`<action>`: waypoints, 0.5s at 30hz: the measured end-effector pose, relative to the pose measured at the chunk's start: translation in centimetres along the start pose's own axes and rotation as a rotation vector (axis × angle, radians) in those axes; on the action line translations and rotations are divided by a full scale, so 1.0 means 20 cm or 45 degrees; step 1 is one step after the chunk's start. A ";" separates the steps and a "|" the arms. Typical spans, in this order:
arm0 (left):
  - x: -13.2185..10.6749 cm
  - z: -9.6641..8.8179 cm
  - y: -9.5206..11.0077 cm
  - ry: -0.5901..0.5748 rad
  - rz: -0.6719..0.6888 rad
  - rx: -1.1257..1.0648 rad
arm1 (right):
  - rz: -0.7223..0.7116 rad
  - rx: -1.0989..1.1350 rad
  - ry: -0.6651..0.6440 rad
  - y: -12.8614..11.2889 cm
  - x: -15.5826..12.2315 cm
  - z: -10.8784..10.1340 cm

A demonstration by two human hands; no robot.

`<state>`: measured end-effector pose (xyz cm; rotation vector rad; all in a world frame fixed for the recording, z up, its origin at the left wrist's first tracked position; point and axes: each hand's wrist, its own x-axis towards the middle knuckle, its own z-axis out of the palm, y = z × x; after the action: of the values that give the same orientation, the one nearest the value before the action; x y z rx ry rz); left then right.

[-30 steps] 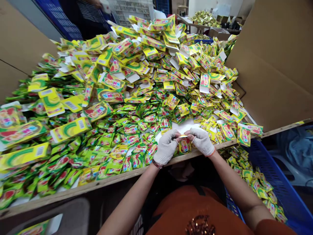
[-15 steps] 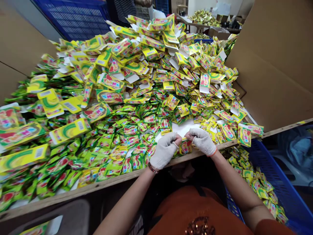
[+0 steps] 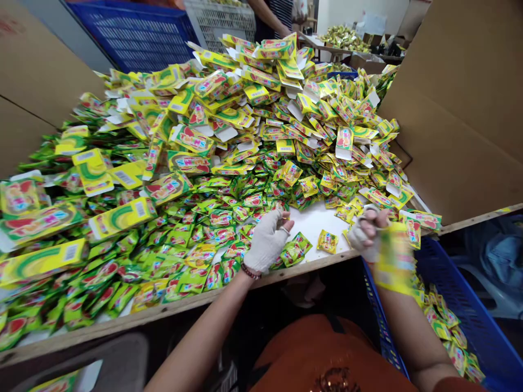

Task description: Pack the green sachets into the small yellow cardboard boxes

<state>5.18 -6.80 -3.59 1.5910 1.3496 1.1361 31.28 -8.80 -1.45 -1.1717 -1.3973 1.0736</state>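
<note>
Left hand (image 3: 267, 241): gloved, fingers curled at the near edge of the sachet heap (image 3: 212, 218), tips touching sachets; whether it grips one cannot be told
Right hand (image 3: 366, 233): gloved, drawn into a fist at the near right of the table (image 3: 163, 309)
Small box (image 3: 394, 260): yellow, blurred, just beside the right hand, above the blue crate (image 3: 469, 296); held or loose, cannot tell
Between the hands: bare white patch with a loose sachet (image 3: 327, 240)
Far side: flat cartons (image 3: 261, 81) piled high

One left hand (image 3: 267, 239), one right hand (image 3: 365, 234), one blurred box (image 3: 394, 258), two blue crates (image 3: 469, 283), uncountable sachets (image 3: 220, 218) and cartons (image 3: 122, 212).
</note>
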 end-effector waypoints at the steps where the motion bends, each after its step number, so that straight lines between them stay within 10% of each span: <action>1: 0.04 -0.01 0.00 0.062 0.015 0.042 | 0.030 0.073 0.063 -0.02 0.00 -0.04; 9: 0.46 -0.07 0.01 0.428 0.123 0.570 | -0.193 -0.260 -0.051 0.01 0.40 0.18; 15: 0.38 -0.11 -0.02 0.073 -0.032 0.994 | -0.290 -0.600 -0.021 0.17 0.66 0.30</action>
<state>3.26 0.80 -2.04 2.0620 1.9924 0.6573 24.95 4.51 -3.65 -1.2910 -1.8083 0.6096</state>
